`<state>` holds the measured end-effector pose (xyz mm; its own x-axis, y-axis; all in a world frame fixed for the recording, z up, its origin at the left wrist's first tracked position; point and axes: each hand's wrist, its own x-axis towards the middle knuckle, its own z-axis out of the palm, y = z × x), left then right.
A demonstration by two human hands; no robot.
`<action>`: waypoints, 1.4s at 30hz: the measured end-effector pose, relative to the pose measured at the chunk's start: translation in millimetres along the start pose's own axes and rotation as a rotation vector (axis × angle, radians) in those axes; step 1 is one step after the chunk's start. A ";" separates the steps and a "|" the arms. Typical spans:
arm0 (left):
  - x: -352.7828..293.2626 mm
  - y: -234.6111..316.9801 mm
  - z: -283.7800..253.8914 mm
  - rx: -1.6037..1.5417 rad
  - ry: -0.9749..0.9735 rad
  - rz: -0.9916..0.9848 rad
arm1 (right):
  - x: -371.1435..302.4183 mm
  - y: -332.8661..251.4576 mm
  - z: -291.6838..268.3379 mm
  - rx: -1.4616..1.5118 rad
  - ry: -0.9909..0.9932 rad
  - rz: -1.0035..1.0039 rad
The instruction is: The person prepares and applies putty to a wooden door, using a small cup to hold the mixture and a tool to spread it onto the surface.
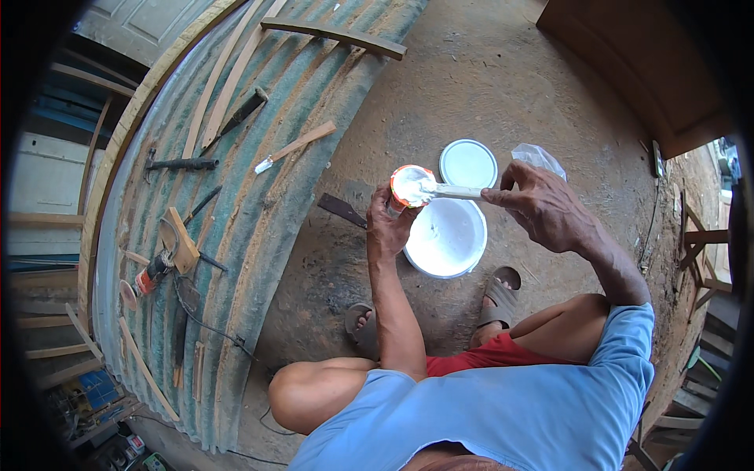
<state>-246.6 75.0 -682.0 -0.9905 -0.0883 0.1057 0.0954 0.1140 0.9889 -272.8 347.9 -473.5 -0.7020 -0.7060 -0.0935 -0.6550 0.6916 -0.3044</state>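
Observation:
My left hand [387, 226] is wrapped round a small can [411, 186] with an orange-red rim and white stuff inside. Between the fingers of my right hand [540, 202] is the end of a flat, pale stick [459, 191], whose white-smeared tip reaches into the can's mouth. Below both stands a white bucket [477, 263], its inside coated white; the hands and can hide its far edge. Just beyond lies a round, pale lid [468, 163]. A clear plastic bag [540, 159] shows partly behind my right hand.
On the left, a corrugated sheet [259, 235] carries a hammer [182, 164], a red angle grinder [149, 275], a white-tipped stick [297, 147] and wood strips. A dark flat blade [342, 210] lies on the dirt floor left of the bucket. A brown wooden panel [636, 63] stands at far right.

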 end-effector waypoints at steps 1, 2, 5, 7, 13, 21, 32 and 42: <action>0.4 -1.6 -0.4 0.029 0.002 0.008 | -1.0 0.0 -2.7 -0.008 -0.005 0.010; 0.2 -3.0 0.6 -0.042 0.020 -0.003 | -1.8 -0.2 -6.0 -0.005 -0.007 0.014; -0.3 -3.1 1.6 -0.195 0.053 -0.019 | -3.2 0.0 -14.0 0.010 -0.004 0.014; 2.1 0.9 -0.1 -0.221 0.041 -0.004 | -5.2 1.6 -18.3 0.022 0.013 0.003; 6.0 10.3 -1.5 -0.310 0.055 -0.011 | -9.3 10.1 -36.7 0.225 -0.043 0.070; 5.7 12.3 -1.9 -0.224 0.024 0.069 | 7.5 21.7 -3.6 0.598 -0.211 0.163; 3.8 11.9 -9.0 -0.326 0.123 0.039 | 0.6 23.3 -21.6 0.522 -0.126 0.199; 3.5 14.9 -1.1 -0.399 0.096 0.043 | 7.1 11.1 7.0 0.218 0.039 0.085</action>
<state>-248.5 75.3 -666.8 -0.9728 -0.1858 0.1385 0.1862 -0.2712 0.9443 -283.1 349.5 -484.2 -0.7648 -0.6376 -0.0925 -0.5202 0.6958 -0.4953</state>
